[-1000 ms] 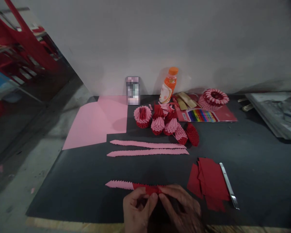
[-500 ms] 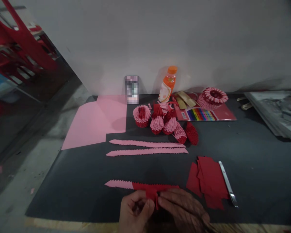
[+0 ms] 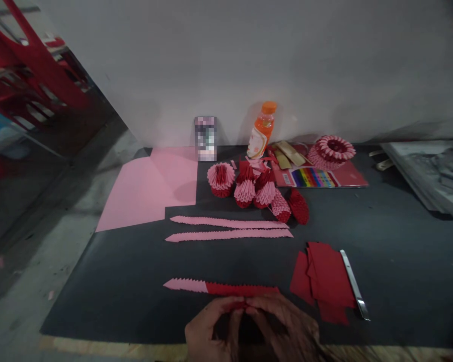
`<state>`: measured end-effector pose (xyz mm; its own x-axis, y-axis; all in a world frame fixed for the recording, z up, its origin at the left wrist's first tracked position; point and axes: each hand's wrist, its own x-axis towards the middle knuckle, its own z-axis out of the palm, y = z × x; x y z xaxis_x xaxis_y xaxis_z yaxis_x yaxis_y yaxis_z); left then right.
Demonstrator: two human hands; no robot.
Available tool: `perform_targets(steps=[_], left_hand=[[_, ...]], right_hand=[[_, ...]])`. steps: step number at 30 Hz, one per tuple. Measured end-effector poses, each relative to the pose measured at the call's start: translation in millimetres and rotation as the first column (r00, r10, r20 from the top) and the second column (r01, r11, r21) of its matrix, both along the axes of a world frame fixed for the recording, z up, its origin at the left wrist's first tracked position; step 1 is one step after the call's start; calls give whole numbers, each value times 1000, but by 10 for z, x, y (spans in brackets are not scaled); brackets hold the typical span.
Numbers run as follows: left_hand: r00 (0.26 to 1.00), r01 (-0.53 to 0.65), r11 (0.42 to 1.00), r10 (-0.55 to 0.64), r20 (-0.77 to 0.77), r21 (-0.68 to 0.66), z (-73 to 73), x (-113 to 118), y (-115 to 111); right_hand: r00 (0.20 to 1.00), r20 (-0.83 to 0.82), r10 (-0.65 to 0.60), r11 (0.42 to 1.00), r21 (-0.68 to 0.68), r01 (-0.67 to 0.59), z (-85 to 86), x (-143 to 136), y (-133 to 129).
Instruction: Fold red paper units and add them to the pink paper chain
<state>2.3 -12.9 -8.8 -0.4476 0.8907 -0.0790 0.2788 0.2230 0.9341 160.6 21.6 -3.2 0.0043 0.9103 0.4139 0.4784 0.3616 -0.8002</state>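
Observation:
Near the table's front edge, my left hand and my right hand meet fingertip to fingertip, both pinching one small piece of red paper. Most of that piece is hidden by the fingers. Just beyond them lies a row of folded paper pieces, pink at the left and red to the right. Two pink rows of folded pieces lie farther off. To the right of my right hand is a pile of red paper slips, with a metal-coloured cutter along its side.
Pink paper sheets lie at the left. Several folded-paper models, an orange drink bottle and a phone stand by the wall. A round paper basket sits on a colourful packet; a plastic-wrapped stack is far right.
The red paper stood up flat between my hands; now it is folded smaller and mostly covered. My right hand's fingers have curled in to meet the left fingertips.

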Motion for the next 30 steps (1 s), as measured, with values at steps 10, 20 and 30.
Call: perform_targets(steps=[10, 20, 30], left_hand=[[981, 63, 997, -55, 187, -37, -14, -26, 134], [942, 63, 996, -41, 333, -55, 8, 11, 219], [957, 42, 996, -18, 291, -77, -10, -30, 200]], right_hand=[[992, -43, -123, 991, -62, 120, -64, -137, -24], [978, -81, -192, 975, -130, 181, -163, -169, -24], [994, -104, -45, 995, -88, 36, -65, -64, -31]])
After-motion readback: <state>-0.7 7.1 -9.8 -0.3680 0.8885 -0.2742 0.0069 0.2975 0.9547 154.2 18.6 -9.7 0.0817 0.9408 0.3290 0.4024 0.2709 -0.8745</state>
